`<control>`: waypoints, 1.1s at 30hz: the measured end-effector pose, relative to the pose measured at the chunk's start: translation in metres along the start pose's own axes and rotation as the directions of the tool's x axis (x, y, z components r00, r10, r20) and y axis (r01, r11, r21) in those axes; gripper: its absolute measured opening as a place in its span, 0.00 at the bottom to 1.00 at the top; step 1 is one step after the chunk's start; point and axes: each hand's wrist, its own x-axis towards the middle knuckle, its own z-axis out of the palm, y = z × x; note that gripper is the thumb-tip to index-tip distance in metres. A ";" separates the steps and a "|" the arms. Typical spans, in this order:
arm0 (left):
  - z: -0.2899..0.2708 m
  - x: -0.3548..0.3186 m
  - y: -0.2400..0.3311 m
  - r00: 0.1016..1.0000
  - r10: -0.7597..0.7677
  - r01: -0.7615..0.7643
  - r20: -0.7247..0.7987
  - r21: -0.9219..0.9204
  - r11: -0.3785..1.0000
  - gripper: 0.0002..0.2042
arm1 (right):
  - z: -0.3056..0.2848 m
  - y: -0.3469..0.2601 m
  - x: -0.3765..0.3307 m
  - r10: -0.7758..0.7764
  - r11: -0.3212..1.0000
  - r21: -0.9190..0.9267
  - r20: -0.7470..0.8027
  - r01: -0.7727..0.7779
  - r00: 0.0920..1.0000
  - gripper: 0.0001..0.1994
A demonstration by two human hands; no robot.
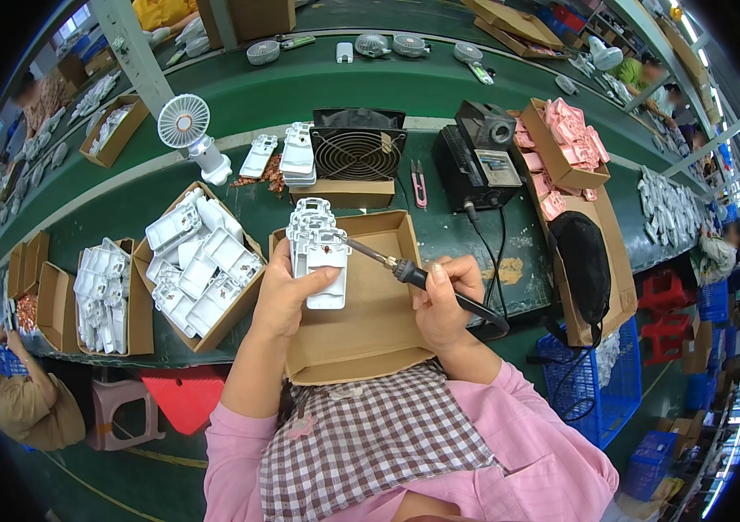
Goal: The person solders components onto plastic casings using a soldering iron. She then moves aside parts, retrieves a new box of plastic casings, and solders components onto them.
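Note:
My left hand (pixel 280 296) grips a pale plastic housing (pixel 326 292) by its lower part, thumb across the front. More pieces of the same kind seem to sit at its upper end; how many are held I cannot tell. A small copper-coloured piece (pixel 327 249) shows on the housing's face. In my right hand (pixel 446 300) is a soldering iron (pixel 408 271), fingers wrapped round its black handle. Its metal tip points left and meets or nearly meets the housing's upper right edge. Both hands are above a shallow cardboard tray (pixel 354 364).
A soldering station (pixel 474 170) stands behind my right hand, its cable hanging beside the iron. Pink-handled snips (pixel 420 187) lie near a black box fan (pixel 359 155). Boxed white housings (pixel 200 271) are at left, pink parts (pixel 566 130) at right, beside a black bag (pixel 580 265).

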 end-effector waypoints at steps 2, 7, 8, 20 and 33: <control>-0.002 0.000 0.000 0.999 -0.014 0.015 0.038 -0.029 0.999 0.27 | 0.000 -0.001 0.000 -0.014 1.000 0.017 -0.006 0.014 1.000 0.05; 0.000 0.003 0.000 0.995 -0.030 0.055 0.099 -0.264 0.963 0.23 | 0.002 -0.004 -0.001 -0.019 0.999 0.046 -0.027 0.020 0.999 0.05; 0.000 0.003 0.000 0.994 -0.032 0.057 0.101 -0.261 0.964 0.23 | 0.001 -0.004 -0.002 -0.019 0.999 0.047 -0.031 0.020 0.999 0.05; 0.006 0.002 -0.003 0.999 0.048 -0.047 0.009 -0.087 0.995 0.19 | 0.001 -0.006 -0.002 0.014 0.999 -0.031 0.046 -0.013 0.999 0.05; 0.003 0.002 -0.007 0.972 0.159 -0.112 -0.171 0.258 0.960 0.17 | 0.004 -0.002 0.002 0.150 0.942 -0.315 0.091 -0.114 0.984 0.07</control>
